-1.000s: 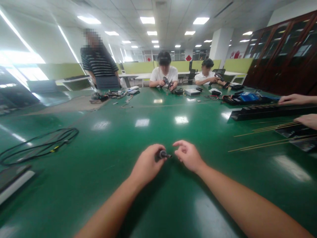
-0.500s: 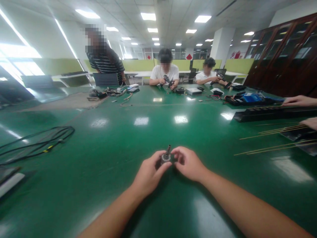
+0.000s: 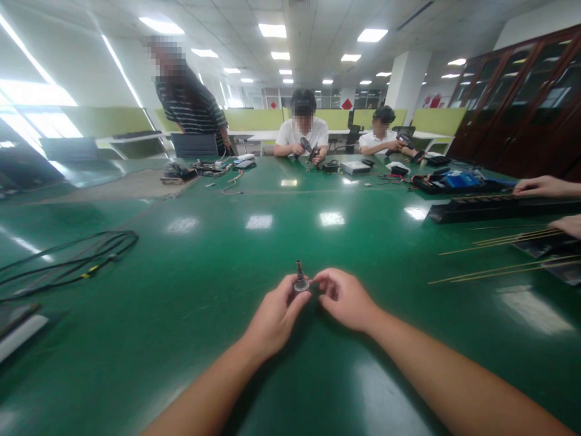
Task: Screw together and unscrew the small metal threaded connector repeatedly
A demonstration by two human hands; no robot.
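A small metal part with a round base and a narrow stepped stem is held in my left hand, thumb and fingers closed around its base. The stem points up, nearly upright. Close by on the right is my right hand, its fingers curled and apart from the thumb. Its index fingertip is at the edge of the part's base; I cannot tell whether it touches. Both hands are low over the glossy green tabletop.
Black cables lie coiled at the left. To the right, thin brass-coloured rods and a long black channel lie near another person's hands. Across the table, people sit and stand behind tools and a white box.
The metal part has tipped from leaning right to nearly upright, its stem shifting left in my left hand. My right hand has hardly moved. The standing person leans slightly further left.
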